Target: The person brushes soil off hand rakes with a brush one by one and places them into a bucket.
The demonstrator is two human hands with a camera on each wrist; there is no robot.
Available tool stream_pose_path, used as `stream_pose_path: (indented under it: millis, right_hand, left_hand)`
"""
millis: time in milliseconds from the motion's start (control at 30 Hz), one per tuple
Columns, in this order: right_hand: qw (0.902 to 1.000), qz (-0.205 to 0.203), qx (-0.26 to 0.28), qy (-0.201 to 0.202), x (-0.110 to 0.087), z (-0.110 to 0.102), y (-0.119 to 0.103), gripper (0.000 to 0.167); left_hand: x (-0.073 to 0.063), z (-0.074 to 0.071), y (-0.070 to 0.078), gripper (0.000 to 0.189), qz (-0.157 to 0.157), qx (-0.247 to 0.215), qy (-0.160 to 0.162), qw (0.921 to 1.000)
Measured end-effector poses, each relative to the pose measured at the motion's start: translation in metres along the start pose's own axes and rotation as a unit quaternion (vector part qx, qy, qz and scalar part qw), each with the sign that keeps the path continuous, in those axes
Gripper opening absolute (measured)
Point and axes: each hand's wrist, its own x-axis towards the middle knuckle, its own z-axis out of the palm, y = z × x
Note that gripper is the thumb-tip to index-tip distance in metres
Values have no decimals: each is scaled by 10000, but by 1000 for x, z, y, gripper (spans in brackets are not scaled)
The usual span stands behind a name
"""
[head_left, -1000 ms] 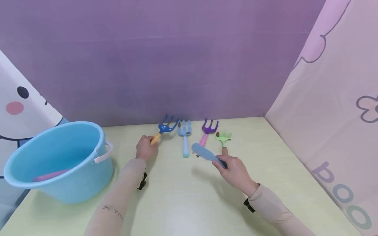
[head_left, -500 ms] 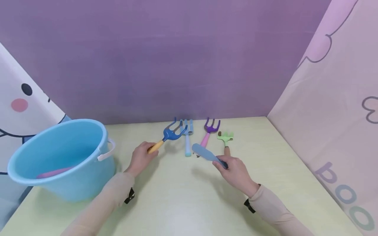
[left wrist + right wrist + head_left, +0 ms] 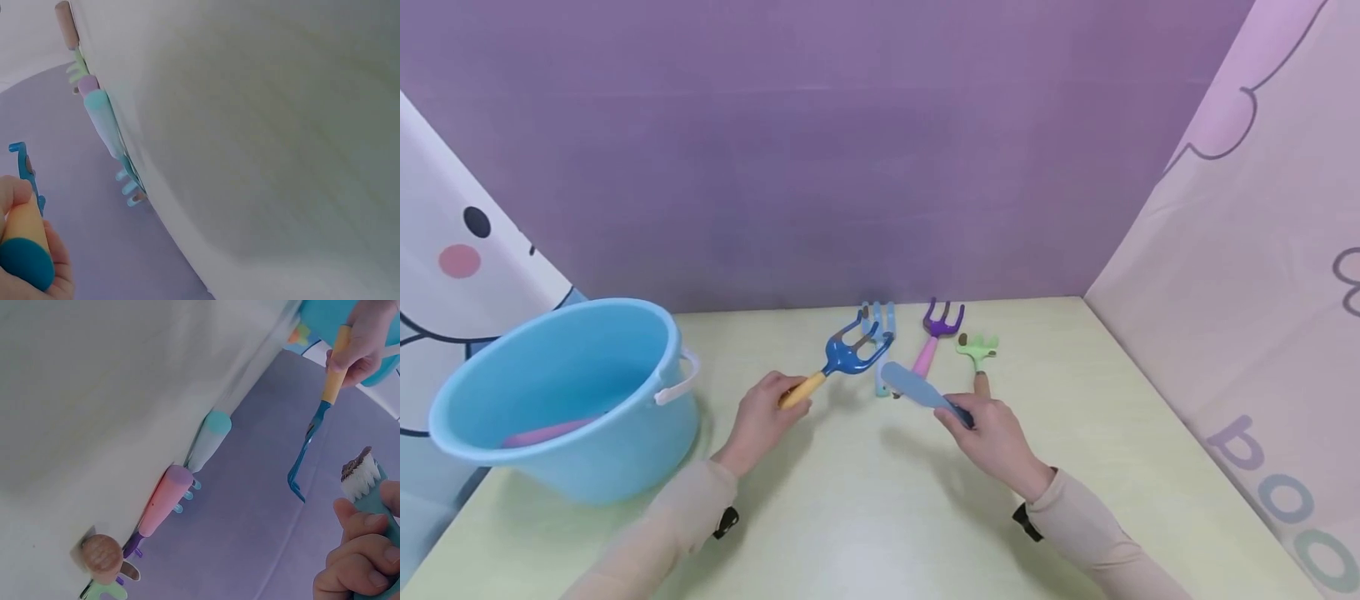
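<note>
My left hand (image 3: 766, 421) grips the yellow handle of a dark blue hand rake (image 3: 846, 357), raised above the table with brown patches on its tines. In my right hand (image 3: 998, 442) is a blue brush (image 3: 917, 386); the right wrist view shows its white bristles (image 3: 359, 481), brown at the tip. Behind them lie a light blue rake (image 3: 881, 387), partly hidden by the dark blue one, a purple rake (image 3: 942, 327) with a pink handle, and a small green rake (image 3: 977, 347) with a brown handle partly behind my right hand.
A large light blue bucket (image 3: 625, 454) with a pale handle (image 3: 677, 383) stands at the left, a pink thing (image 3: 546, 433) inside. A purple backdrop (image 3: 820, 183) rises behind the pale table (image 3: 865, 517), and a printed cloth (image 3: 1240, 333) borders the right side.
My left hand has lifted the dark blue rake off the table's back area and brought it nearer and to the right, towards the brush. The right hand has barely moved.
</note>
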Motion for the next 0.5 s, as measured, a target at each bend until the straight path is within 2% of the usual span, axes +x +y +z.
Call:
stream_pose_path:
  millis: [300,500]
  right_hand:
    - [9999,-90,51,125,2,4,-3,20]
    - [9998,-116,62,163,4,5,-5,21]
  left_hand:
    - [-10,3,10,29,370,-243,200,9988]
    - [-14,3,13,27,409,-461,304,9976]
